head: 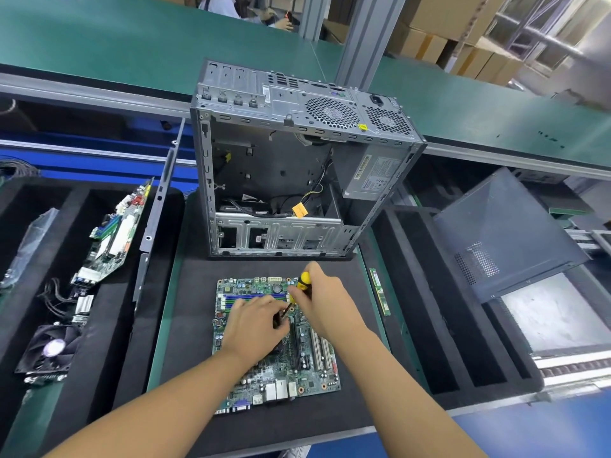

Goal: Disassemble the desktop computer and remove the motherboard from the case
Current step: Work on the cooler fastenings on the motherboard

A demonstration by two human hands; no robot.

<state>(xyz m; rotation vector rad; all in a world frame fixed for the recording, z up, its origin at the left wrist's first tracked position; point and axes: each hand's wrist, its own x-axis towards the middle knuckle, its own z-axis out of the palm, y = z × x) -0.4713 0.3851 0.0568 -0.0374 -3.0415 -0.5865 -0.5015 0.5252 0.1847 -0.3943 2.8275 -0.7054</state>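
Gripping a yellow-and-black-handled screwdriver (303, 281) in the right hand (322, 300), fingers closed round the handle, shaft angled down onto the green rectangular motherboard (307, 368). Pinching a small dark part (280, 320) with the left hand (254, 328), fingers curled, right at the screwdriver tip. Can't identify the part.

Motherboard already out of the grey steel tower case (202, 180), lying flat on the black foam mat (191, 325) under both hands. Case standing open just beyond them.

Likely risks:
- Slipping off a screw head and gouging traces or the left fingertips, given the angled shaft and fingers so close to the tip.
- Flexing the board by leaning on it with the left palm.
- Dropping a freed screw among the slots.

Around:
- Thin green memory stick (380, 292) just right of the right hand.
- Dark grey perforated side panel (506, 233) further right.
- Second green circuit board (115, 233) and black fan cooler (49, 348), well left of the left hand.

Nothing between hands and board — only the left hand itself hiding the work spot.
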